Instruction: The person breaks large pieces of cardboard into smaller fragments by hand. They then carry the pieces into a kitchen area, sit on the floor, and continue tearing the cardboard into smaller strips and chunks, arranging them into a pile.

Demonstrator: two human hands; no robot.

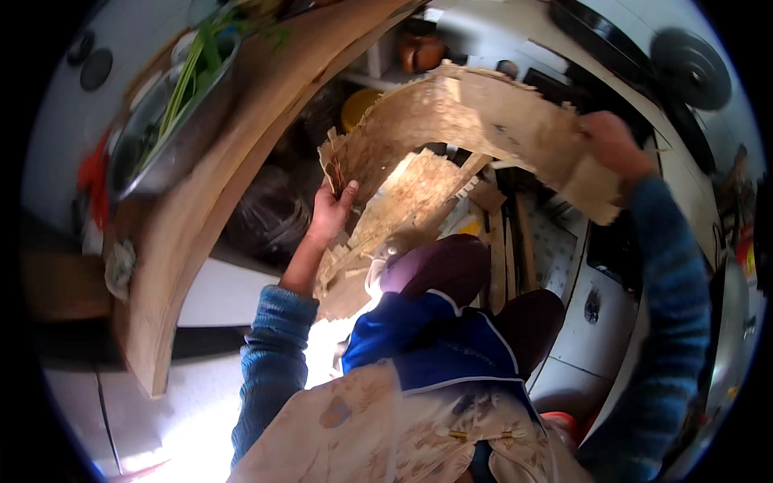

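A long, thin sheet of torn, flaky wood board (483, 115) spans between my two hands, its edges ragged. My left hand (333, 211) grips its splintered left end, thumb uppermost. At the right, my right hand (616, 145) is closed on the sheet's upper right edge; its fingers are blurred. Below the sheet lies another broken piece of wood board (407, 196), brightly lit, with jagged edges. Narrow wood strips (513, 247) stand beside my knees, right of the broken piece.
A wooden tabletop (199, 199) curves along the left, bearing a metal basin (175, 133) with green stalks. Dark plastic bags (266, 211) sit beneath it. A counter with a black pan (604, 36) and a round lid (689, 67) is at upper right. White floor tiles (583, 329) show at lower right.
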